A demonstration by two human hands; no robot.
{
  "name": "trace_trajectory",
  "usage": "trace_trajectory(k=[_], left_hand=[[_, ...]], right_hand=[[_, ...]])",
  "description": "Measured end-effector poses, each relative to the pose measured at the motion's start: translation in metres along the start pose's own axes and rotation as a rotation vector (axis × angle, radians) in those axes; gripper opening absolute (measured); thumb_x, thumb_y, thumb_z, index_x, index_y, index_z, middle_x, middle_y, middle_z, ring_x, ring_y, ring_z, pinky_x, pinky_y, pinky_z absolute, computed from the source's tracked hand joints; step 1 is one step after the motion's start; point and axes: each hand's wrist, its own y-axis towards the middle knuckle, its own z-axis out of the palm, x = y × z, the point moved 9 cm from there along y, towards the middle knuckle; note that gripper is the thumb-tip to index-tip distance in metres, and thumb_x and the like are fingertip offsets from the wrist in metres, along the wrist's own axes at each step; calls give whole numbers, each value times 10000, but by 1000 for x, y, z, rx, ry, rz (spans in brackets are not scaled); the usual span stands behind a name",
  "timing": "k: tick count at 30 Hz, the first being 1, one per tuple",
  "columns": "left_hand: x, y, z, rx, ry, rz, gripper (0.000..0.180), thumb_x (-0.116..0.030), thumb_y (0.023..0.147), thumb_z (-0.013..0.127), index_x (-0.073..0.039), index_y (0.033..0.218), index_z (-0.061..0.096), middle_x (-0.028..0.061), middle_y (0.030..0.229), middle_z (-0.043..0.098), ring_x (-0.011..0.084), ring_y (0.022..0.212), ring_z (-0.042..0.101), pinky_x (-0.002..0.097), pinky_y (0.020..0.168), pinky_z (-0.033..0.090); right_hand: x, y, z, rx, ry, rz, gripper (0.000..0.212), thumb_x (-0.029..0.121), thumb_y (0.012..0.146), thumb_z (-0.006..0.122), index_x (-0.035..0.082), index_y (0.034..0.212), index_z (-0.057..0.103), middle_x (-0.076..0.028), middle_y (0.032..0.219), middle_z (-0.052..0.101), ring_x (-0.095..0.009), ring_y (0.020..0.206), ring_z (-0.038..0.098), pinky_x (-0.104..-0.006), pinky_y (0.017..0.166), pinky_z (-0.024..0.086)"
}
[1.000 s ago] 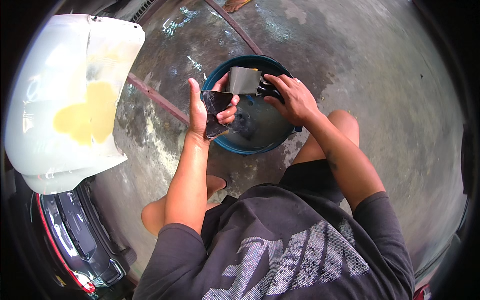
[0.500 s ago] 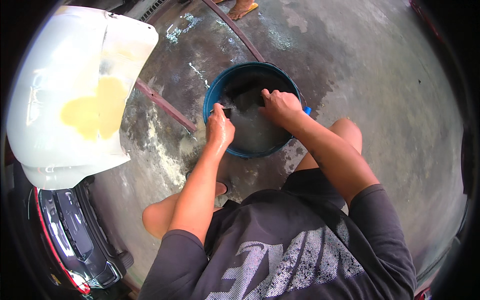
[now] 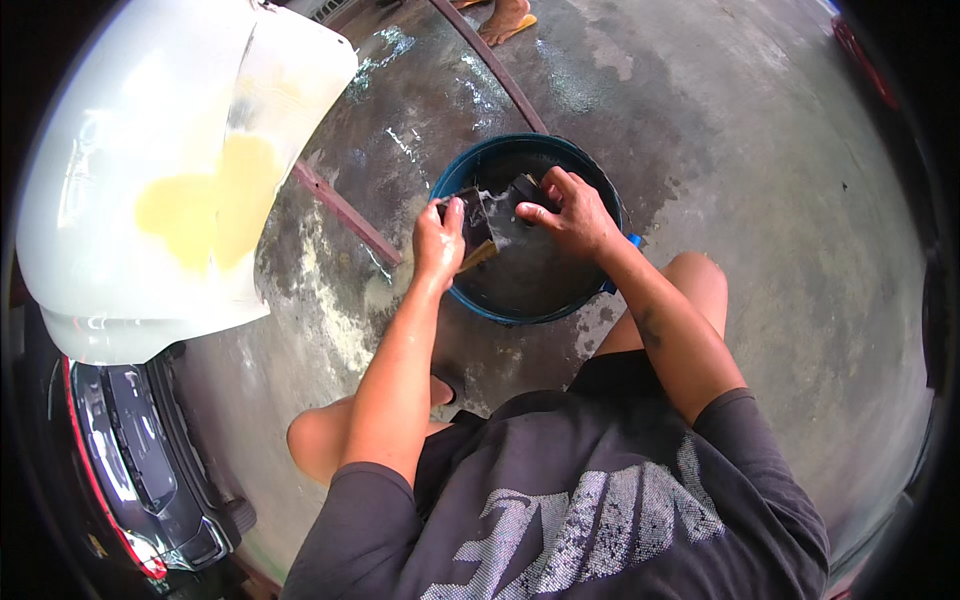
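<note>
A blue bucket (image 3: 462,168) of murky water stands on the floor before me. Over its left side, my left hand (image 3: 438,243) is closed on a wet, dark sheet with a tan edge, apparently sandpaper (image 3: 476,218). The thumb lies along the sheet's near side. My right hand (image 3: 582,215) is above the water on the bucket's right, its thumb and fingers curled around a small black block (image 3: 526,192). Block and sheet are close together, with a wet, shiny streak between them; whether they touch is hard to tell.
To the left is a white car body panel (image 3: 130,110) with a yellowish patch (image 3: 210,205). A reddish-brown bar (image 3: 350,218) runs under it and past the bucket. At lower left sits a dark car part with a red light strip (image 3: 140,440). Another person's foot (image 3: 507,22) shows at the top.
Both hands have come up from the bucket's water. The sandpaper now shows in my left hand and the black block in my right. The view has shifted slightly.
</note>
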Motion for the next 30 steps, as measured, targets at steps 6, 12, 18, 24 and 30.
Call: trace_trajectory(k=[6,12,18,24,30], left_hand=[[-41,-2,-13,-124,-207,28,353,-312,1169,649,27,1108,724,70,858,708,140,794,580,362,753,511],[-83,-5,29,-290,146,128,498,-461,1159,610,13,1028,690,287,841,702,488,776,681,517,696,511],[-85,-3,51,-259,95,196,558,-481,1156,607,50,1006,696,312,851,702,504,800,705,530,690,506],[-71,6,38,-325,136,193,526,-473,1100,711,10,902,650,209,760,658,349,685,629,483,672,490],[-88,-21,20,-341,217,323,316,-284,980,868,-40,1013,669,73,819,661,208,735,639,396,681,520]], right_hand=[[-1,1,6,102,580,14,616,378,932,930,65,1371,633,-129,1114,744,-259,992,741,-413,882,619],[6,-4,6,266,857,120,559,289,958,927,52,1371,635,-48,1073,749,-133,900,712,-320,806,608],[1,-2,-2,194,630,-20,610,109,899,919,45,1433,631,-58,1222,743,-154,1070,718,-334,900,630],[16,-8,-3,252,580,105,598,104,882,913,35,1407,637,-65,1210,744,-155,1078,710,-341,920,601],[9,-2,-8,80,370,-76,585,133,866,909,36,1381,649,-66,1173,739,-182,1110,687,-369,969,563]])
